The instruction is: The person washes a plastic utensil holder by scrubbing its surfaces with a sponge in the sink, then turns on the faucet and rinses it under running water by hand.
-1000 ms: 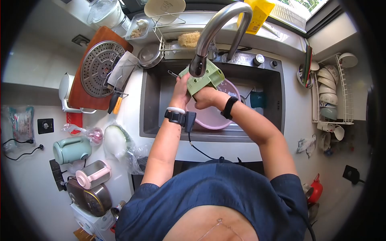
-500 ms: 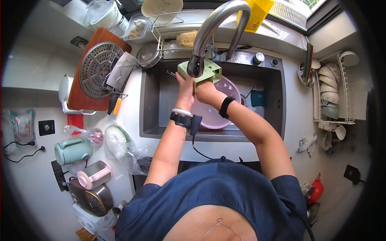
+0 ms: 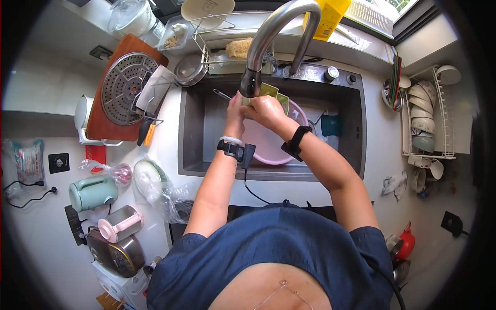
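Observation:
Under the spout of the steel faucet (image 3: 250, 82) is a green plastic holder (image 3: 280, 99), partly covered by my hands and the faucet. My left hand (image 3: 235, 112) grips its left side, with the fingers partly hidden. Across its near side lies my right hand (image 3: 267, 109), wet and closed on the holder. Below them a pink basin (image 3: 274, 150) rests in the grey sink (image 3: 206, 155). A thin metal handle (image 3: 222, 94) sticks out to the left of my left hand.
Left of the sink stand a cutting board (image 3: 98, 116), a round steamer plate (image 3: 121, 95) and a cleaver (image 3: 155, 90). A wire rack (image 3: 214, 62) with a sponge (image 3: 239, 48) is behind the sink. A bowl rack (image 3: 445, 124) stands at the right.
The green holder has turned and sits lower behind my hands. My right hand has moved from beneath or inside it up onto its near side.

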Action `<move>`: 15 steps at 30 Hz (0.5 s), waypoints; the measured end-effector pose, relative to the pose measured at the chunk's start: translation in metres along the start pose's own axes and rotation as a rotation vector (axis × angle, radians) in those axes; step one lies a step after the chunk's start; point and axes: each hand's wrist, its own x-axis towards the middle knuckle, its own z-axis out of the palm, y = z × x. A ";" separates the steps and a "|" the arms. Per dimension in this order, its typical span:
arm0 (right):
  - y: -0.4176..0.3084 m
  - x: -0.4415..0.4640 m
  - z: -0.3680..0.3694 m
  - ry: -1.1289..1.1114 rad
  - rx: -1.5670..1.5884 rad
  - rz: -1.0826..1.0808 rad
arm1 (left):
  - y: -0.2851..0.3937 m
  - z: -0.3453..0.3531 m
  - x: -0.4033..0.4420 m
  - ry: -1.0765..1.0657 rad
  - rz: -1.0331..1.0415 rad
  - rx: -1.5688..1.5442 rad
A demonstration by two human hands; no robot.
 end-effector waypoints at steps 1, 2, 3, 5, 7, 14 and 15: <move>0.000 0.005 0.001 0.002 0.000 -0.005 | 0.001 0.001 -0.002 -0.020 -0.020 -0.005; 0.000 0.010 0.005 0.037 0.038 0.101 | 0.002 0.001 -0.004 -0.019 -0.018 -0.004; 0.002 0.013 0.010 0.070 0.078 0.210 | 0.002 0.001 -0.007 -0.040 0.030 0.061; 0.011 0.019 0.017 0.089 0.112 0.209 | -0.001 -0.006 -0.003 -0.054 0.077 0.129; 0.023 0.026 0.030 0.110 0.147 0.207 | -0.013 -0.020 0.014 0.019 0.925 1.173; 0.013 0.018 0.018 0.111 0.510 0.214 | 0.004 0.002 -0.004 0.112 0.849 0.888; 0.010 0.017 0.013 0.076 0.533 0.198 | 0.007 0.003 -0.005 0.132 0.899 0.928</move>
